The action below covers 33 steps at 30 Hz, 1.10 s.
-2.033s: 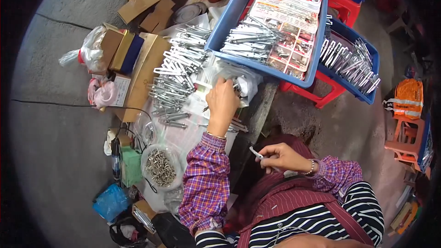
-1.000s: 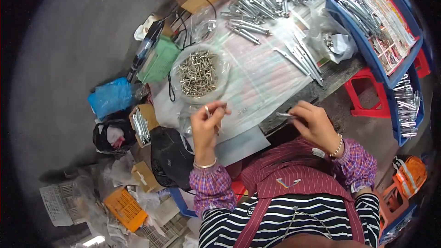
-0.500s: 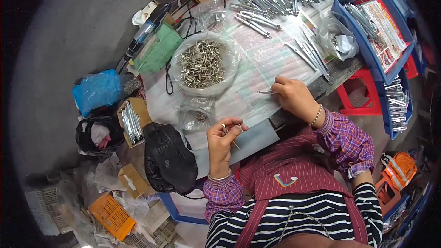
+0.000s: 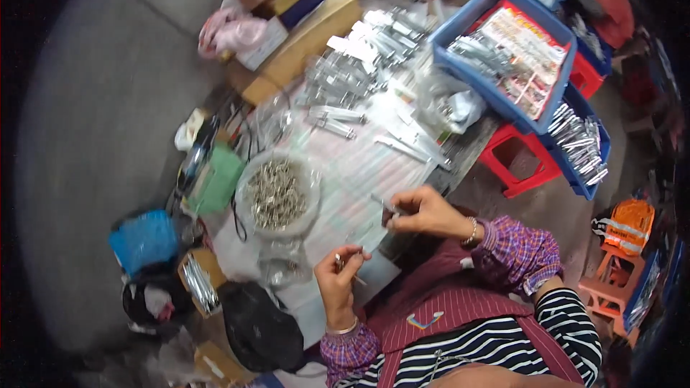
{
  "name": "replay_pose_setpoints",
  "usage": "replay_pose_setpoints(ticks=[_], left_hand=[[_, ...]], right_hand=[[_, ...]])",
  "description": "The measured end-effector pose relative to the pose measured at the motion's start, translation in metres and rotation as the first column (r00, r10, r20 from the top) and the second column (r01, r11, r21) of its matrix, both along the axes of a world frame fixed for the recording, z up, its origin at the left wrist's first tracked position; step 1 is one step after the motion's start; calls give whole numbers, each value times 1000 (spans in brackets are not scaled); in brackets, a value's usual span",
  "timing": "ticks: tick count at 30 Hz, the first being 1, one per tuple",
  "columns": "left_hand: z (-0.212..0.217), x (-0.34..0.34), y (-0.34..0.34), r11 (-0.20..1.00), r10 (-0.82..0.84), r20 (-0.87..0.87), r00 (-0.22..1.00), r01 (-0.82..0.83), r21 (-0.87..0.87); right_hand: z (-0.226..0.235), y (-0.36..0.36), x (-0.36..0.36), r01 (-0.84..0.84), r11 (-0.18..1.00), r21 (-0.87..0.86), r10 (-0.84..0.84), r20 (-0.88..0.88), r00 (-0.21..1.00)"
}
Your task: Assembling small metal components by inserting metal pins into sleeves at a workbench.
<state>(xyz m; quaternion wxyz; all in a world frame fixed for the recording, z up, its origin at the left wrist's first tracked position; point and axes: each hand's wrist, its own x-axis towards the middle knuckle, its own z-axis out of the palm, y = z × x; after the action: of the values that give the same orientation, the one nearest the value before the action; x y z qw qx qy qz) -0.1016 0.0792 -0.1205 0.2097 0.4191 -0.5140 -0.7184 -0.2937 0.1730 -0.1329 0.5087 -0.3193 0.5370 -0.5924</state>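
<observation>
My left hand (image 4: pixel 336 282) is closed in a pinch near the table's front edge, holding a thin metal pin (image 4: pixel 359 280). Other small metal bits may be among its fingers; blur hides them. To its right, my right hand (image 4: pixel 430 215) grips a slim flat metal strip (image 4: pixel 381 203), whose free end points left over the covered table (image 4: pixel 345 208). The hands are apart. Beyond the left hand stands a round tub lined with clear plastic (image 4: pixel 314 181), heaped with short metal pins (image 4: pixel 277 197). A clear plastic bag (image 4: pixel 282 267) lies between the tub and me.
Long silvery metal strips (image 4: pixel 345 75) are piled at the table's far end. Blue trays (image 4: pixel 442 54) with metal parts stand at right near a red stool (image 4: pixel 521 165). A black mesh bag (image 4: pixel 262 330), an open box of metal strips (image 4: pixel 198 280) and a green basket (image 4: pixel 219 179) lie left.
The view has swung, so the table sits lower and more of its far end shows. My right hand, with its metal strip, has come nearer my left hand, which keeps its pinch.
</observation>
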Motion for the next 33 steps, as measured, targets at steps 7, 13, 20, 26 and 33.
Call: replay_pose_setpoints(ticks=[7,13,20,26,33], left_hand=[[-9,-7,17,991,-93,24,995,95,-90],[-1,-21,27,988,-131,-46,990,126,-94],[1,-23,34,983,-150,2,989,149,-110],[3,-26,39,972,-177,-17,984,172,-158],[2,-28,44,975,-192,-24,981,188,-118]], right_hand=[[-32,38,20,3,997,-71,-2,18,1000],[-32,53,21,-75,997,-4,75,50,996],[-32,53,26,-50,998,-38,55,153,987],[-24,61,24,-36,999,-18,39,176,984],[-22,72,25,-14,1000,-8,15,159,987]])
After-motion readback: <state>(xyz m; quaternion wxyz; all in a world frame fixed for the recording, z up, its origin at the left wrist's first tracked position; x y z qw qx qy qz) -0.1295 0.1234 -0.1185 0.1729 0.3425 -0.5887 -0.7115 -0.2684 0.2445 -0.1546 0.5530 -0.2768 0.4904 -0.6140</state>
